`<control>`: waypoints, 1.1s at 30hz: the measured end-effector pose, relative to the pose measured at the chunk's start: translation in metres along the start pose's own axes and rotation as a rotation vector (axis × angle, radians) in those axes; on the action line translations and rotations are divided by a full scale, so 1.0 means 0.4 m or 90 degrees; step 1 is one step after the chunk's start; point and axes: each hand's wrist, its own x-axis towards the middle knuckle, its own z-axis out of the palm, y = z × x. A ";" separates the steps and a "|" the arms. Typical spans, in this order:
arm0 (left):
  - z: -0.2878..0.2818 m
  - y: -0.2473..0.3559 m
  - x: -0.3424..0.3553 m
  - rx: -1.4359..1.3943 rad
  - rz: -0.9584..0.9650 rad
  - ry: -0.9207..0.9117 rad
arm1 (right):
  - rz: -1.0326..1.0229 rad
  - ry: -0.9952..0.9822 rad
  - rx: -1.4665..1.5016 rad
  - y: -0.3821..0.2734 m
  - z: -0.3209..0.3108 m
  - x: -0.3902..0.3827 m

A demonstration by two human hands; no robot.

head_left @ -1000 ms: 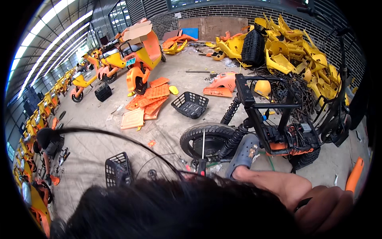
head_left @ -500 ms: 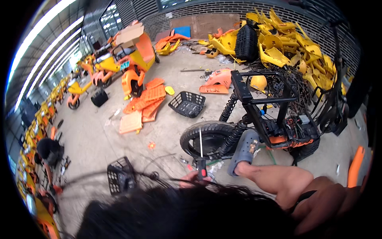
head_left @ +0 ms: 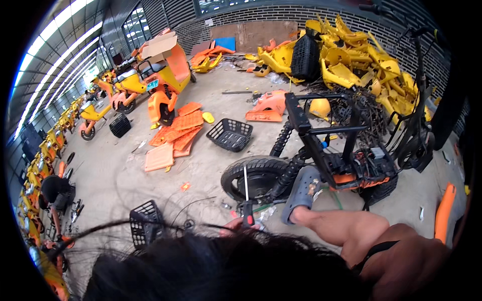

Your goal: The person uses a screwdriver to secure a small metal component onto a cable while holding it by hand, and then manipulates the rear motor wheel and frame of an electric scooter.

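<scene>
Screwdriver (head_left: 248, 213) shifted left, wheel (head_left: 229, 181) behind, hair (head_left: 216, 266) blocking below, basket (head_left: 231, 142) nearby

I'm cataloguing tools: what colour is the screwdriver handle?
The screwdriver handle is black with a red patch, seen best in the head view.

Dark hair (head_left: 201, 268), below the wheel (head_left: 257, 183), hides most of the hand (head_left: 232, 225); only parts of the fingers show, and left or right cannot be determined; the screwdriver (head_left: 247, 206) overlaps the wheel in view, but contact at its tip cannot be confirmed; a shock absorber (head_left: 288, 180) covers part of the wheel's right side; the basket (head_left: 145, 221), below and left of the wheel, is partly obscured by hair; the bare leg (head_left: 341, 226), below and right of the wheel, runs into darkness at the lower edge; far left of the wheel, the scooter row (head_left: 35, 185) is cut off by the rim; the co-worker (head_left: 56, 190) there is too small for detail.
</scene>
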 end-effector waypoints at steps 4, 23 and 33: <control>0.014 0.066 -0.010 0.004 0.012 0.032 | 0.006 0.026 -0.040 -0.013 0.022 0.006; 0.008 0.022 -0.021 0.092 0.080 0.043 | 0.014 0.022 -0.022 -0.015 -0.002 -0.003; 0.031 0.007 -0.010 0.069 0.063 0.058 | 0.016 0.019 -0.025 -0.017 -0.019 -0.004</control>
